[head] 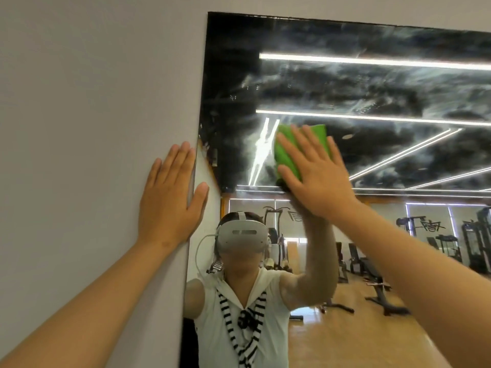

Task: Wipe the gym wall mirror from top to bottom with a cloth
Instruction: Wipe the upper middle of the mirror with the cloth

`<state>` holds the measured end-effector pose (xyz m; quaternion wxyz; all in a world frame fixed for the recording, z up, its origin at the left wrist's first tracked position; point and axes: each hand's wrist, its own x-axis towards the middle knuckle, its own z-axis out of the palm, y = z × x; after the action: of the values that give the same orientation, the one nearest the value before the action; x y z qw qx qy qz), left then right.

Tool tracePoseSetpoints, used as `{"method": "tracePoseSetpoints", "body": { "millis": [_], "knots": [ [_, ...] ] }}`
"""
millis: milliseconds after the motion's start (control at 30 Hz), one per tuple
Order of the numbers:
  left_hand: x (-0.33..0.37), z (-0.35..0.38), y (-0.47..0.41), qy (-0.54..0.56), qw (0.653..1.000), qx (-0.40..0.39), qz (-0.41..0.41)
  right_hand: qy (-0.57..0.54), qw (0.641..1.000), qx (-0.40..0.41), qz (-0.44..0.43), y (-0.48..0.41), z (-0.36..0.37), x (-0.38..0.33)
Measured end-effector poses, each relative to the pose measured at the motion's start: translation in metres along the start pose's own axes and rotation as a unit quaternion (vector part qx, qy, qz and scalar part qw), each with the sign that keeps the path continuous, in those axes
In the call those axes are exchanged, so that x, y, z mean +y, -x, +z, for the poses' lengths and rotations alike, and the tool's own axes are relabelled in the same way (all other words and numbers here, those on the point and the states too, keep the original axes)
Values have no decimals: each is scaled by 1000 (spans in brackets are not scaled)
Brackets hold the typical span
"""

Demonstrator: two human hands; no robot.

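Your right hand (316, 179) presses the green cloth (283, 159) flat against the mirror (372, 88) at the centre of the frame, fingers (301, 142) straight and spread wide over it. Your left hand (167, 200) lies open on the wall (93, 102) at centre left, thumb across the mirror's edge. Hazy streaks, possibly smeared residue, cover the glass at upper right.

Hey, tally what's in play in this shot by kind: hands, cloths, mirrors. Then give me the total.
Hands: 2 (left hand flat on the wall, right hand pressing the cloth)
Green cloth: 1
Mirror: 1
Total: 4
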<state>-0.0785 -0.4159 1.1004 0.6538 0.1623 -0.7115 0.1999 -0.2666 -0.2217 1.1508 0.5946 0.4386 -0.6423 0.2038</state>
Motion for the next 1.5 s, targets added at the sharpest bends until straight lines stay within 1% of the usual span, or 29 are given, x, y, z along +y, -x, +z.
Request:
{"method": "tracePoseSetpoints", "body": {
  "millis": [67, 100, 167, 200, 233, 333, 433, 500, 600, 633, 767, 833, 933, 1000, 1100, 1167, 1267, 1367, 1467, 1500],
  "knots": [
    [0, 1, 0, -1, 1000, -2, 1, -11, 997, 5, 77, 0, -5, 18],
    [-1, 1, 0, -1, 1000, -1, 1, -24, 993, 12, 118, -1, -5, 15],
    [-1, 1, 0, 1, 1000, 0, 3, -42, 980, 21, 193, -7, -1, -11],
    [-1, 1, 0, 4, 1000, 3, 5, -40, 978, 23, 204, -9, 3, -31],
    [-1, 1, 0, 7, 1000, 8, 7, -36, 981, 25, 189, -10, 7, -52],
    [0, 1, -1, 21, 1000, 17, 9, -35, 996, 27, 78, -1, 19, -101],
    [1, 1, 0, 7, 1000, 8, 1, -20, 1000, 16, -17, 13, 21, -94],
    [11, 1, 2, -3, 1000, 3, -31, -8, 997, 21, -70, 21, 22, -72],
    [42, 2, 8, 16, 995, -14, -99, -3, 996, 40, -78, 27, 23, -52],
    [56, 3, 11, 21, 994, -17, -104, -2, 996, 41, -75, 29, 23, -51],
    [107, 15, 29, 67, 997, -17, -38, -13, 997, 49, -65, 34, 24, -39],
    [125, 25, 40, 81, 996, -27, -15, -7, 997, 55, -50, 39, 22, -20],
    [147, 44, 55, 38, 999, -14, 11, -9, 999, 38, -23, 50, 15, 22],
    [167, 54, 57, 27, 1000, -2, 2, -14, 999, 33, 0, 58, 10, 55],
    [213, 70, 52, 39, 999, 3, 5, -7, 999, 30, 42, 71, 1, 115],
    [238, 80, 51, 38, 999, -4, -8, -1, 997, 17, 70, 82, -5, 154],
    [254, 89, 53, 7, 999, -22, -30, -1, 993, 15, 115, 93, -12, 194],
    [256, 90, 55, -7, 999, -25, -43, -14, 987, 36, 154, 94, -11, 198],
    [258, 85, 56, -8, 999, -31, -44, -41, 970, 43, 237, 83, -9, 174],
    [259, 83, 56, -11, 999, -32, -43, -47, 966, 44, 250, 77, -7, 163]
  ]
}}
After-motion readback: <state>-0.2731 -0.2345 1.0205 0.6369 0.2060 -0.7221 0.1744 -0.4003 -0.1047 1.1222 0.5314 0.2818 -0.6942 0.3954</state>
